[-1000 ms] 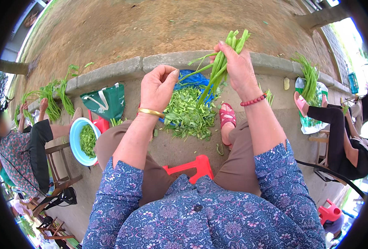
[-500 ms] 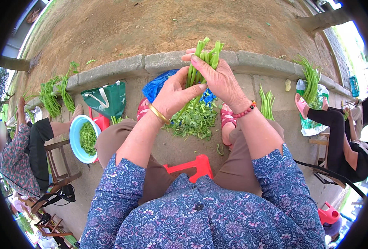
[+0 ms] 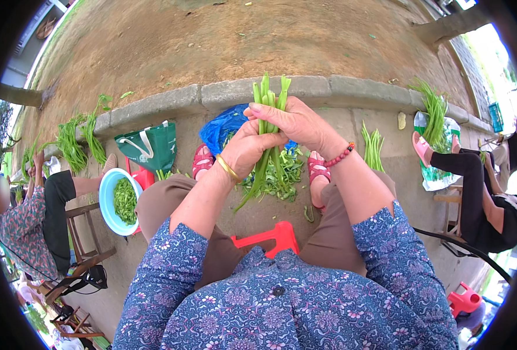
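Gripping a bundle of green stalks [image 3: 268, 131] with both hands, held upright in front of the knees, above the ground. Left hand [image 3: 248, 150] wraps the bundle from the left at mid-height, fingers curled tight around the stalks; gold bangle [image 3: 228, 169] on that wrist. Right hand [image 3: 296, 123] closes over the same bundle from the right and slightly higher, fingers folded across the front, touching the left hand; red bead bracelet [image 3: 339, 156] on that wrist. Stalk tips stick out above the hands, cut ends hang out below, slanting down-left.

Directly under the hands: pile of chopped greens [image 3: 282, 175] on the ground, lying partly on a blue plastic bag [image 3: 220, 129], between two feet in red sandals [image 3: 317, 166]. Red plastic stool [image 3: 267, 238] shows between the knees.

Left of the person: light-blue bowl [image 3: 108, 198] with chopped greens in it, beside a green tote bag [image 3: 150, 146]. More loose stalks [image 3: 72, 146] lie along the stone curb [image 3: 171, 102] further left. Small bundle of stalks [image 3: 373, 149] on the ground just right of the right forearm; another bunch [image 3: 433, 111] further right on the curb.

Other people sit at both edges: one at left in patterned sleeves [image 3: 19, 227], one at right in dark trousers [image 3: 474, 175].
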Demonstrator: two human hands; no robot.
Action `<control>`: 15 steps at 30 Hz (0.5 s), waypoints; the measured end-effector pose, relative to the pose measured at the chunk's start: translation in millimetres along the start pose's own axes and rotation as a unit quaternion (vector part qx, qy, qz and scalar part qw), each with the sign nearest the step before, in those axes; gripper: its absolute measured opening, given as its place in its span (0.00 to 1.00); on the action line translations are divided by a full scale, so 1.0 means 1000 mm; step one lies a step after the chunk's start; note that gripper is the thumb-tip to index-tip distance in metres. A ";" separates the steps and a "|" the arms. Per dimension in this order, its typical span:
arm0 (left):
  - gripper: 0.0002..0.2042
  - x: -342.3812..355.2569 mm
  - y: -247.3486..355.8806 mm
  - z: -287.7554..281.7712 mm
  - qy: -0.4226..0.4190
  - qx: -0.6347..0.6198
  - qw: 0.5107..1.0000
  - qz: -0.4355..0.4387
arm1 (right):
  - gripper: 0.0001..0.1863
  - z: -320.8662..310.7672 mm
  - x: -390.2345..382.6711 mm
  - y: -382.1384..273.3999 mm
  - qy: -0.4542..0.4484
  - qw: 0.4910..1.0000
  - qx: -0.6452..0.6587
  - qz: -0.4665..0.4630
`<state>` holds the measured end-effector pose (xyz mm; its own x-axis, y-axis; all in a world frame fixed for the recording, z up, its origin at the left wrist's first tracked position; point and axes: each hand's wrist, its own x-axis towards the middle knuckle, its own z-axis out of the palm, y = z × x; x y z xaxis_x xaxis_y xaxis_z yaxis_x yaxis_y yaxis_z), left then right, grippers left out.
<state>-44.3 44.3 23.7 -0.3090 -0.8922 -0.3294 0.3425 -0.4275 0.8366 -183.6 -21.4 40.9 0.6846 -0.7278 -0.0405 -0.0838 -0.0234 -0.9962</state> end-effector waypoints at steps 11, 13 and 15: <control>0.12 -0.007 0.017 0.000 -0.021 -0.061 0.998 -0.002 | 0.18 -0.026 -0.005 -0.023 0.080 0.966 0.234 0.077; 0.14 -0.008 0.017 -0.004 -0.027 -0.045 0.999 -0.010 | 0.16 -0.023 -0.002 -0.019 0.082 0.971 0.214 0.069; 0.15 -0.007 0.017 -0.005 -0.025 -0.039 0.999 -0.018 | 0.16 -0.024 -0.002 -0.016 0.089 0.979 0.168 0.078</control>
<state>-32.2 42.9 37.9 -0.3658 -0.8682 -0.3353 0.3978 -0.4716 0.7870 -200.5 -36.0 58.4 0.5429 -0.8133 -0.2093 0.0867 0.3021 -0.9493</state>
